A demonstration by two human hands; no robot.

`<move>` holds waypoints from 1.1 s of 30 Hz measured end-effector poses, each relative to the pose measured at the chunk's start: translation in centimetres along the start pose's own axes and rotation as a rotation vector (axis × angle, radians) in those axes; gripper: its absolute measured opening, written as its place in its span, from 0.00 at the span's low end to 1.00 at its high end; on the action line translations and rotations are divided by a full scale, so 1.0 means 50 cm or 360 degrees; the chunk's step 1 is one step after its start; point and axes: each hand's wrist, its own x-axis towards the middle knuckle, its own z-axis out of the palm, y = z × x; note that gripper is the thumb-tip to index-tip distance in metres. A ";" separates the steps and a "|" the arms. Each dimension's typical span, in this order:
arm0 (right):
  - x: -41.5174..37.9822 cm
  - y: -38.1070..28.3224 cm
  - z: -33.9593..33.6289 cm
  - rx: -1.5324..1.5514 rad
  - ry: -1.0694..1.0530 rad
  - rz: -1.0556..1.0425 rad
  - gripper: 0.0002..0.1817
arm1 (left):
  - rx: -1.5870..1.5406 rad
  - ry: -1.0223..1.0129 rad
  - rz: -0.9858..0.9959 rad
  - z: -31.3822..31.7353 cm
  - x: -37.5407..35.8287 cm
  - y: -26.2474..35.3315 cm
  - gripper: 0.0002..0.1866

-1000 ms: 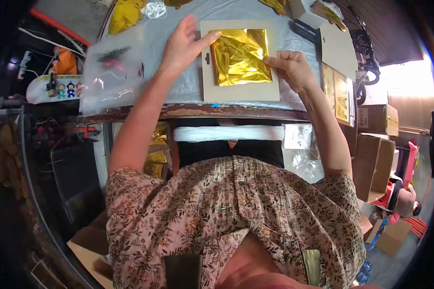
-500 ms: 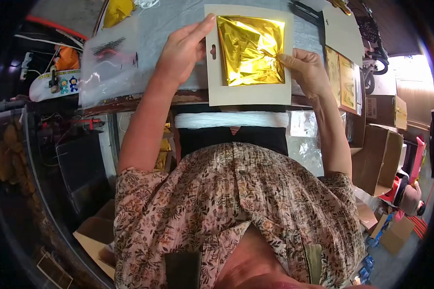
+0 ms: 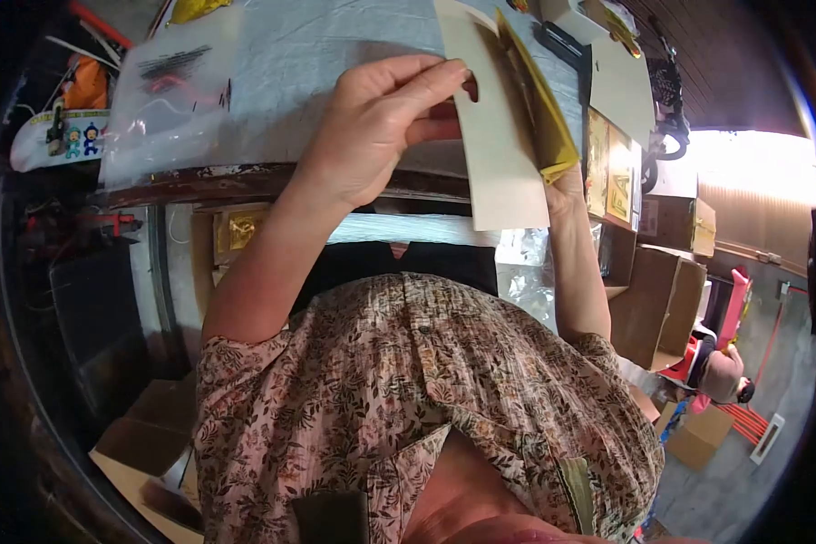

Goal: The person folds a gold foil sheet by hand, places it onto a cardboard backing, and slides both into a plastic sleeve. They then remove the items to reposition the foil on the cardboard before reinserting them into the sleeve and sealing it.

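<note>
My left hand (image 3: 372, 127) grips the left edge of a beige card (image 3: 499, 145) with a hang hole, lifted off the table and turned nearly edge-on. A folded gold foil sheet (image 3: 539, 109) lies against the card's far face. My right hand (image 3: 567, 186) is mostly hidden behind the card and foil, holding them from the right side.
The grey-covered table (image 3: 317, 54) has a worn wooden front edge. A clear plastic bag (image 3: 168, 91) lies at its left. More cards and gold foil packs (image 3: 612, 159) are stacked at right. Cardboard boxes (image 3: 653, 299) stand on the floor to the right.
The card with the foil has been lifted off the table toward me and rotated from flat to nearly edge-on. Both hands rose with it.
</note>
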 end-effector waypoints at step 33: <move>-0.007 -0.076 -0.019 -0.1127 0.0502 -0.0323 0.20 | 0.3127 0.0878 0.0884 -0.502 0.292 0.166 0.08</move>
